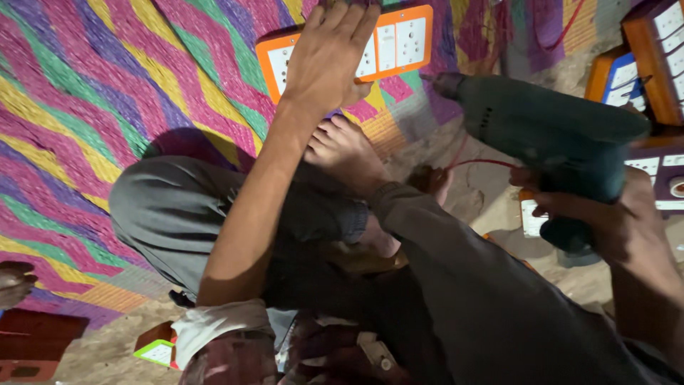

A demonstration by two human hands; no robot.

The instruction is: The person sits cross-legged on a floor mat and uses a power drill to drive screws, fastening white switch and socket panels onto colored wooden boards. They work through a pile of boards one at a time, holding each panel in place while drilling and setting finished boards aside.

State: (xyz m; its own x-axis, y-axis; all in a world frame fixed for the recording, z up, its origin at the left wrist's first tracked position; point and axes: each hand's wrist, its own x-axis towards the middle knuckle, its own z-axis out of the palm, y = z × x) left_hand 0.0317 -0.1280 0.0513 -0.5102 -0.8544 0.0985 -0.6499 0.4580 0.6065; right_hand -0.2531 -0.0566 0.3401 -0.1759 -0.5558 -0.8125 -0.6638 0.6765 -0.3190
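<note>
My left hand (329, 57) lies flat, fingers apart, on an orange-framed switchboard (399, 39) with white sockets that rests on a colourful woven mat (107, 93). My right hand (605, 221) grips the handle of a dark green power drill (548, 132). The drill's nose points left toward the board's right end and hangs a little short of it. A thin red wire (484, 162) runs below the drill. I sit cross-legged in grey trousers, with my bare foot (349, 150) just below the board.
More switchboards with orange and dark frames (648, 64) stand at the right. A white board piece (531, 217) lies under the drill. A green-edged board (157, 349) and a red-brown box (35, 346) sit at the lower left on the sandy floor (470, 192).
</note>
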